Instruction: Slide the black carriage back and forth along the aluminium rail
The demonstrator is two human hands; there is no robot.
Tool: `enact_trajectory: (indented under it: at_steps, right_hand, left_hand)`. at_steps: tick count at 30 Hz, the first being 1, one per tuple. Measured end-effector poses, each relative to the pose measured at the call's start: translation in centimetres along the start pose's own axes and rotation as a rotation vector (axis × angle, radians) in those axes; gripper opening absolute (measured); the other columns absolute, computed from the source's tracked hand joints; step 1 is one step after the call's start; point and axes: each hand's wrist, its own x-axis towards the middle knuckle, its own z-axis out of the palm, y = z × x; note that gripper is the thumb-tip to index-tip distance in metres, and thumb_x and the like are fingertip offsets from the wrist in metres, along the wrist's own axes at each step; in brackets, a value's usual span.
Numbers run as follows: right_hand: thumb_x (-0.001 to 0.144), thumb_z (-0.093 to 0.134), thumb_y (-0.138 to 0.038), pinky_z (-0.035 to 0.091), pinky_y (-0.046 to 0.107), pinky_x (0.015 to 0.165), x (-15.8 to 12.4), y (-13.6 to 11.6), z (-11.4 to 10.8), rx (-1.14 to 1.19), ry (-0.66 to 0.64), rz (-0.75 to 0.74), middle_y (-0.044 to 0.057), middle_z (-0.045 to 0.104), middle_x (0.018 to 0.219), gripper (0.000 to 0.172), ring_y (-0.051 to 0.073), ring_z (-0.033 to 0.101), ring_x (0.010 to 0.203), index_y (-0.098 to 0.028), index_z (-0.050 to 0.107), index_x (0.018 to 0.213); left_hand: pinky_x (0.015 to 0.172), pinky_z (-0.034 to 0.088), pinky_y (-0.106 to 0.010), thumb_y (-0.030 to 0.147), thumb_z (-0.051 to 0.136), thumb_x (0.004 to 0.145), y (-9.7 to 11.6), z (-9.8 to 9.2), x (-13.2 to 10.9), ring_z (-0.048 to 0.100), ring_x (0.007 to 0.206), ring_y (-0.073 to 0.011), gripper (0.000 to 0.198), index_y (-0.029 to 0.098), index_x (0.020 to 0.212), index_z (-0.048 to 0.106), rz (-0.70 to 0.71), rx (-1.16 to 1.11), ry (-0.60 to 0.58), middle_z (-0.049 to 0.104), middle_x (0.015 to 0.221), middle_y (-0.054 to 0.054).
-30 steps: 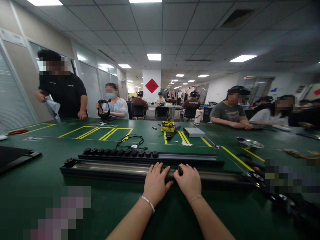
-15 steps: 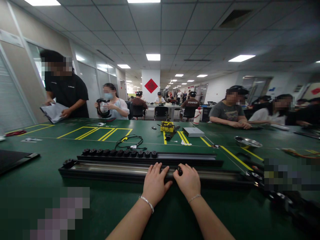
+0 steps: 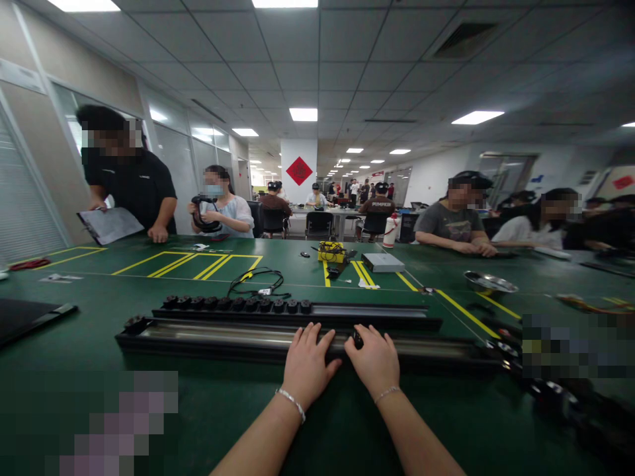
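Observation:
A long black trough with a shiny metal strip inside lies crosswise in front of me. My left hand rests across its middle, fingers spread, holding nothing. Just to the right, my right hand pinches a small black round piece over the same trough; the fingers partly cover it. At the trough's left end sits another black piece. Directly behind is a second, narrower black rail, with a row of several black knob-like pieces along its left half.
Behind the rails lie a black cable, a yellow box with wires on it, a grey box and a metal bowl. Dark equipment lies at right, a black flat panel at left. People are around the table.
My hands stay almost where they were, with the small black piece still pinched. The person standing at left has put one hand down on the table and tilted the papers.

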Motion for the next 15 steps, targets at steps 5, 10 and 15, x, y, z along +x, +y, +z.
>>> enact_trajectory:
  at_steps: [5, 10, 15]
  right_hand:
    - [0.076, 0.041, -0.029, 0.028, 0.038, 0.098, 0.0, 0.07, -0.09, -0.008, 0.003, 0.003, 0.008, 0.063, 0.112, 0.04, 0.022, 0.051, 0.111, -0.015, 0.063, 0.106]
    - [0.076, 0.04, -0.03, 0.027, 0.037, 0.099, -0.01, 0.13, 0.0, 0.002, 0.001, 0.005, 0.008, 0.062, 0.114, 0.041, 0.022, 0.05, 0.112, -0.015, 0.063, 0.107]
    - [0.076, 0.04, -0.029, 0.025, 0.036, 0.1, 0.0, 0.27, 0.07, 0.017, 0.009, 0.005, 0.009, 0.062, 0.113, 0.041, 0.022, 0.05, 0.112, -0.014, 0.063, 0.107]
  left_hand:
    - [0.105, 0.025, -0.045, 0.05, 0.055, 0.075, -0.07, 0.06, -0.04, 0.036, 0.125, -0.0243, 0.056, 0.03, 0.126, 0.044, 0.0, -0.005, 0.001, 0.047, 0.131, -0.007]
    - [0.105, 0.026, -0.045, 0.05, 0.055, 0.075, -0.01, -0.04, 0.0, 0.037, 0.125, -0.0247, 0.056, 0.03, 0.126, 0.045, -0.006, -0.013, 0.002, 0.047, 0.131, -0.007]
    - [0.106, 0.025, -0.044, 0.047, 0.056, 0.075, 0.16, -0.38, 0.02, 0.037, 0.125, -0.0257, 0.054, 0.029, 0.125, 0.046, -0.013, -0.021, -0.012, 0.048, 0.131, -0.006]
